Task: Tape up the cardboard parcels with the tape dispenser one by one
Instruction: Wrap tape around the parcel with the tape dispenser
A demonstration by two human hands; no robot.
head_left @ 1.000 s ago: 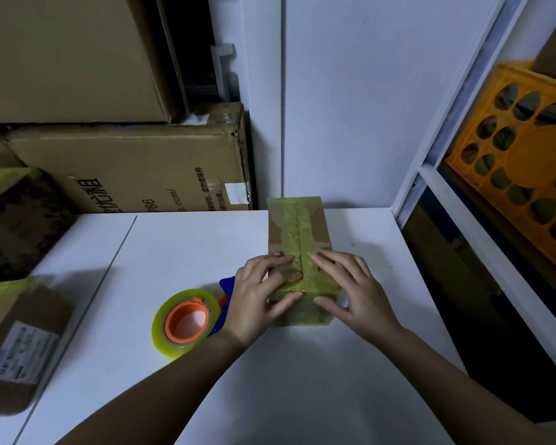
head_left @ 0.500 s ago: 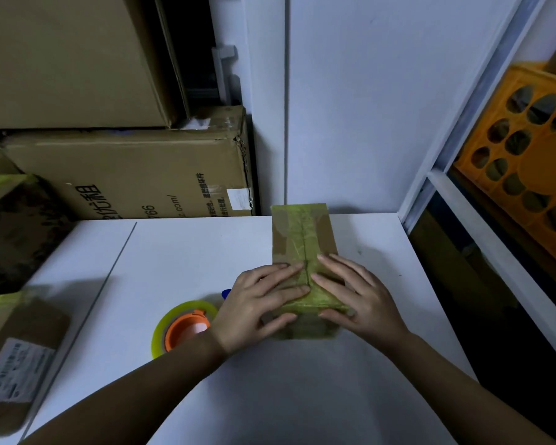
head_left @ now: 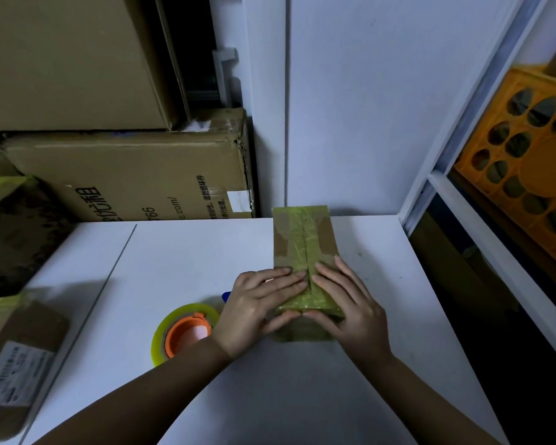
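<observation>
1. While both hands were already on the parcel (head_left: 304, 248) a second ago, they've slid a bit toward the near end since then. The fingers that were bent over the tape now lie straighter and flatter across the top, and the thumbs have come together at the near top edge, around 6 o'clock on the box.

2. My read: that's the smoothing-down pass on the last strip, so this parcel is pretty much done and the next one is probably up soon. That's a guess from the pose, nothing more.

3. Left hand (head_left: 257, 308): fingers straight, laid flat on the left half of the top, pressing, not gripping anything. Right hand (head_left: 350, 305): same deal on the right half, fingertips almost meeting the left ones at the centre seam.

4. The parcel sits on the white table (head_left: 302, 396), at about 12 o'clock from the person, its far end close to the back wall. It's a small, long brown box, with yellow-green tape down the middle seam and wrapped over the near end. Bare cardboard shows either side of the strip at the far end, and the tape looks a bit wrinkly.

5. The tape dispenser (head_left: 183, 332), orange core with a yellowish roll, lies on the table at 9 o'clock from the parcel, just beside the left wrist. Nobody's holding it.

6. Another labelled parcel (head_left: 16, 364) sits way off at 8 o'clock.
</observation>
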